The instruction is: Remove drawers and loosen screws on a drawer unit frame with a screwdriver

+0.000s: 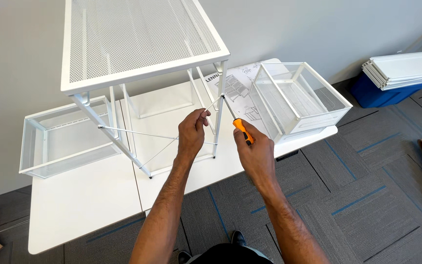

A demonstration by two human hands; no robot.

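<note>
Tables, white and pushed together, carry everything in the scene. Largest on them is a white metal frame with a mesh top, standing upright on thin legs. Two white mesh drawers flank it: one drawer at the left, another drawer at the right resting on a sheet of printed instructions. Beyond, on the grey carpet, a stack of white panels lies over a blue bin.

Between the frame's front legs run thin crossed brace wires. The left hand is pinched shut on the upper right end of one wire, close to the right front leg. The right hand is clamped around the orange handle of a screwdriver, whose tip points up at the spot where that wire meets the leg.

By the look of it, the frame is largely built: top, legs and lower rails are joined, and the far ends of the braces seem attached. Fastening this brace end appears to be the step in hand, and both drawers remain outside the frame, not yet slid in.
</note>
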